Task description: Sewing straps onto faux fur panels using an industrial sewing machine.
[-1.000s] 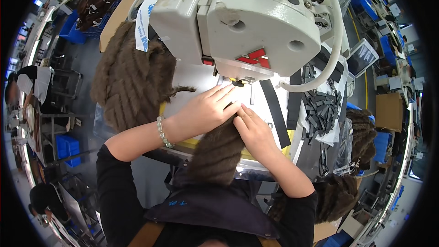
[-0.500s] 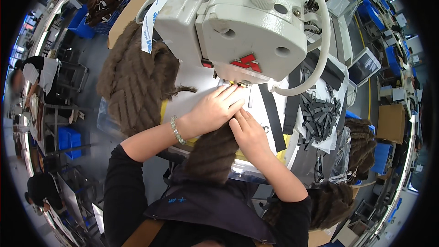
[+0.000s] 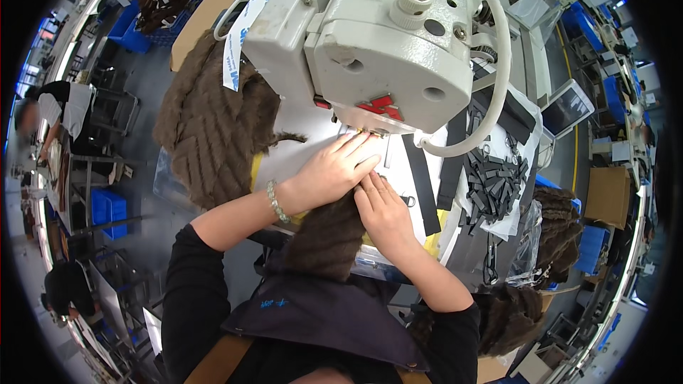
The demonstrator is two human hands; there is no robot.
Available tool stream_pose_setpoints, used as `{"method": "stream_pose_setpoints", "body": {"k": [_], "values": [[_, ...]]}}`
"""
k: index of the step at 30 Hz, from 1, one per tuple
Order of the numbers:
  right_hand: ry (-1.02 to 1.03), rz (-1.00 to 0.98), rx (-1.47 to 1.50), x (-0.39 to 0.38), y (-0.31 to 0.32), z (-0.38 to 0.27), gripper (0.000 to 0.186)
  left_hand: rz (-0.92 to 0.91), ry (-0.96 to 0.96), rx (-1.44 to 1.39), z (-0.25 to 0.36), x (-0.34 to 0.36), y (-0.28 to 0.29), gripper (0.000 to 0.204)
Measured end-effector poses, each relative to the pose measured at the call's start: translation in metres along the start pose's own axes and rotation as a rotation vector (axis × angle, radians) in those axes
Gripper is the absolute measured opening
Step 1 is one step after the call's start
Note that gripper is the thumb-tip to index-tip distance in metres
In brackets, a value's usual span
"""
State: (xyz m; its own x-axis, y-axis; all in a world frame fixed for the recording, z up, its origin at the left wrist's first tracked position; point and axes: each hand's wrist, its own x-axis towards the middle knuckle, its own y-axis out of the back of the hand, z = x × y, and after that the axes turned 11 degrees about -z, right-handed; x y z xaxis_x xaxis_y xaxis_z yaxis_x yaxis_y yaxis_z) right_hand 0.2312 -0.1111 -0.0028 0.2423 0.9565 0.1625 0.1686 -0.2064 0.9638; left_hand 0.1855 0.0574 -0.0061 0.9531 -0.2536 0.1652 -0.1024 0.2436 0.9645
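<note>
Though plush, a ribbed brown fur strip (image 3: 326,238) under bare fingers (image 3: 371,193).

ridged brown fur piece (image 3: 325,244) | slanted across table (image 3: 286,165) edge | far end apparently covered

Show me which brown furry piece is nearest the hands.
The strip running from beneath the left hand, alongside the right hand, toward the apron. The larger heap at left and the heaps at right lie apart from both hands.
</note>
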Motion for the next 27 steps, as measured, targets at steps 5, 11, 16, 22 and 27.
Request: {"method": "stream_pose_setpoints", "body": {"k": [5, 11, 16, 22, 27], "values": [[0.004, -0.011, 0.019, 0.001, 0.002, 0.001, 0.024, -0.015, 0.007, -0.025, 0.001, 0.001, 0.001, 0.035], [0.012, -0.006, 0.023, 0.0, 0.002, 0.001, 0.025, -0.005, 0.01, 0.013, 0.0, 0.0, -0.001, 0.029], [0.043, 0.014, -0.008, -0.001, 0.001, 0.002, 0.024, 0.004, -0.003, 0.002, 0.002, -0.002, 0.001, 0.029], [0.031, 0.015, 0.009, -0.002, -0.002, 0.004, 0.025, -0.257, -0.048, -0.142, -0.009, -0.029, 0.028, 0.051], [-0.017, 0.037, 0.186, -0.002, 0.0, 0.007, 0.028, -0.389, -0.077, -0.285, -0.015, -0.039, 0.044, 0.069]]}}
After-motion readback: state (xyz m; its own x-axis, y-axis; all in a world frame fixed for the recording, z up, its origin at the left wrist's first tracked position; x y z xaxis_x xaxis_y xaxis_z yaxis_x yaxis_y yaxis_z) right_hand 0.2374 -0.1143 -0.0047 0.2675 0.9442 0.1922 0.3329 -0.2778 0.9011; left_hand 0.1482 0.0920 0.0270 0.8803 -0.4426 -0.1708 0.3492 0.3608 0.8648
